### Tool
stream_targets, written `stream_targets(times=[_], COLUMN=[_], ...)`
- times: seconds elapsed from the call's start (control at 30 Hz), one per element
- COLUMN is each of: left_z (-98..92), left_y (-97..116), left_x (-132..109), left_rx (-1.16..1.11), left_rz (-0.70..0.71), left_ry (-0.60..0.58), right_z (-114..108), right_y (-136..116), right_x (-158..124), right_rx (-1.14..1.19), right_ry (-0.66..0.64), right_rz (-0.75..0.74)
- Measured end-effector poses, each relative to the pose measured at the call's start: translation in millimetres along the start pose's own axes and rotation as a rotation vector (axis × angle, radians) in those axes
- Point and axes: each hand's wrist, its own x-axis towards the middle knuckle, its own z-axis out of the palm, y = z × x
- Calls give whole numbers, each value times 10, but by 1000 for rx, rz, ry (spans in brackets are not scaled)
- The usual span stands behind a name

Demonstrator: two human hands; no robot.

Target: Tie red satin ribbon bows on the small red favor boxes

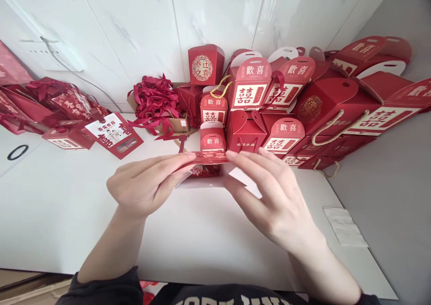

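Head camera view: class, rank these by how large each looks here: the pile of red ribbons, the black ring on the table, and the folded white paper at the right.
1. Pile of red ribbons, clearly largest.
2. Folded white paper, though it lies nearer the camera.
3. Black ring, smallest.

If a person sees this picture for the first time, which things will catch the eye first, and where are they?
First come the two hands at the centre: the left hand and the right hand hold a flat red paper box between their fingertips, above the white table. Behind them, a big heap of red gift boxes leans against the wall on the right. A carton of red ribbons stands left of the heap.
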Motion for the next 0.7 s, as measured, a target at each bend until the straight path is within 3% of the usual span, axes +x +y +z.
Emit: stream_targets(times=[0.1,0.23,0.33,0.4,0.5,0.6,0.7], left_z=[36,176,296,350,374,352,317], left_y=[19,93,187,242,262,195,113], left_x=[-2,-51,-85,-94,-99,-106,-100], left_rx=[39,63,104,91,1,-40,-60], left_rz=[127,272,303,294,273,189,-11], left_ry=[-16,-27,-80,-107,-146,-171,-168], right_z=[91,315,470,546,609,535,290], right_y=[-84,-133,-106,-90,-84,-38,90], right_x=[13,10,14,7,-18,-20,2], right_rx=[91,258,564,671,558,503,593], right_ry=[1,-272,-423,-530,-665,-668,-616], right_rz=[-80,-8,100,132,213,266,329])
